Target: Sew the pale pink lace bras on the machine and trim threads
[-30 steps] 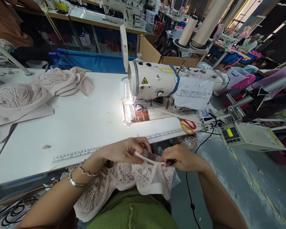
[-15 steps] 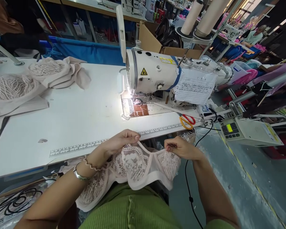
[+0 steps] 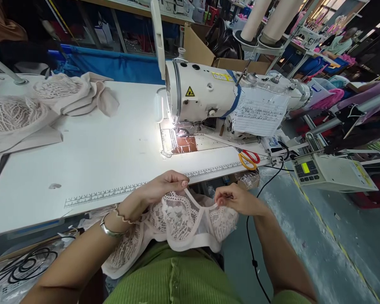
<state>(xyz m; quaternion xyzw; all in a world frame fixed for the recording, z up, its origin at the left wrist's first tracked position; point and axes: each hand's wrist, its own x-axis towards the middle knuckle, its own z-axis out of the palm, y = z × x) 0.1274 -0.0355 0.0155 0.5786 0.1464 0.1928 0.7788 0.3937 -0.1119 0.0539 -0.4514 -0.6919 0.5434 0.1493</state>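
A pale pink lace bra [image 3: 180, 217] hangs between my two hands, in front of the table edge and above my lap. My left hand [image 3: 169, 185] pinches its upper edge near the top of one cup. On the other side, my right hand [image 3: 236, 197] is closed on the upper edge of the second cup, fingers bent and pressed together. The narrow edging between the hands dips in a curve. More lace cups of the same colour hang to the left, beneath my left forearm; I cannot tell whether they belong to the same bra.
A white sewing machine [image 3: 202, 93] with its lamp lit stands on the white table [image 3: 114, 156]. Scissors [image 3: 248, 159] with red and orange handles lie near a printed ruler strip [image 3: 104, 195]. More lace pieces [image 3: 15, 114] lie at left; a control box [image 3: 334, 173] is at right.
My right hand has moved slightly left along the bra's upper edge, and its fingers have curled differently. My left hand keeps its pinch. The whole view has shifted a little.
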